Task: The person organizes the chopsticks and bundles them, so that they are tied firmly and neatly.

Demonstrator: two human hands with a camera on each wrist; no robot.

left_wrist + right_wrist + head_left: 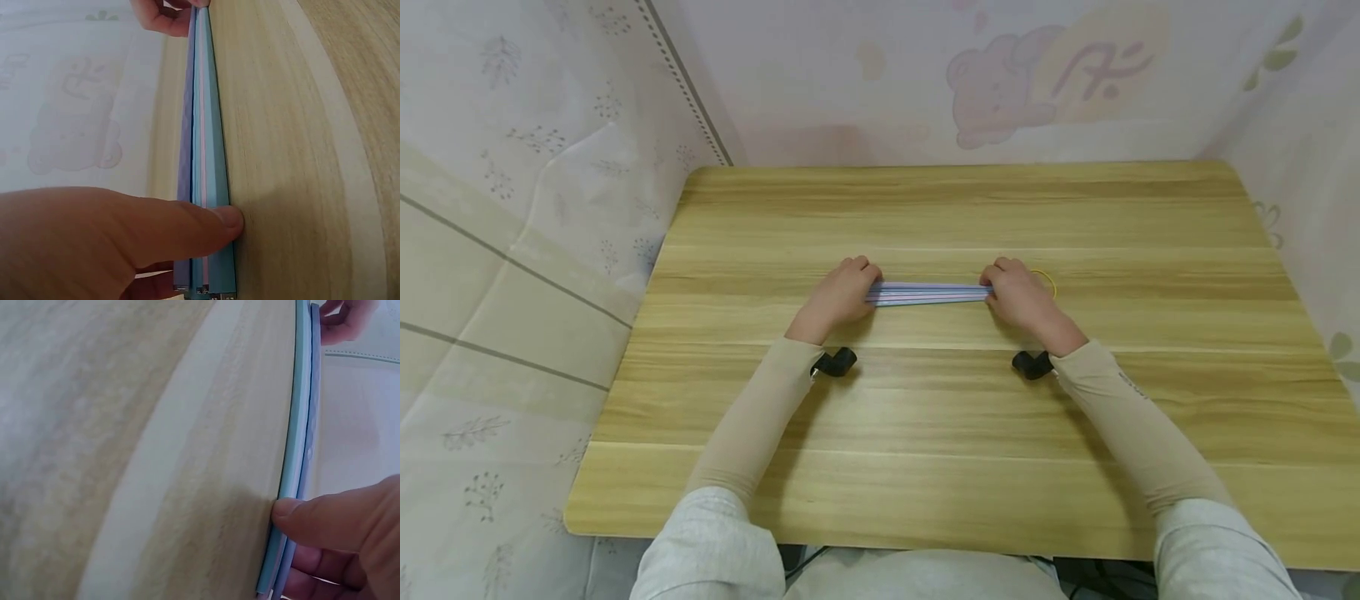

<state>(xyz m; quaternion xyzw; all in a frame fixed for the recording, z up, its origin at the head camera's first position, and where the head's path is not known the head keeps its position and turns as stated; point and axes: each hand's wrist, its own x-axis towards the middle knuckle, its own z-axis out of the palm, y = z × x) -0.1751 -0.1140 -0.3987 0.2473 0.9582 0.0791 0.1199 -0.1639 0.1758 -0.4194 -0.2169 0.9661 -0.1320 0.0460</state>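
Observation:
A bundle of long, thin, straight sticks (928,292) in pale blue, lilac and pink lies crosswise between the two hands. My left hand (842,293) grips its left end, and in the left wrist view the thumb (215,228) lies across the blue side, close to the squared stick ends. At the other end my right hand (1019,293) pinches the bundle, its thumb (300,515) on the blue face and the fingers curled behind. Just beyond the right hand a thin yellow loop (1055,286) shows, partly hidden by that hand.
The wood-grain table (925,467) spreads around both hands. Pale patterned sheeting (850,92) hangs behind it and at the sides. A black wrist camera (837,362) sits at the left wrist, another black camera (1032,365) at the right.

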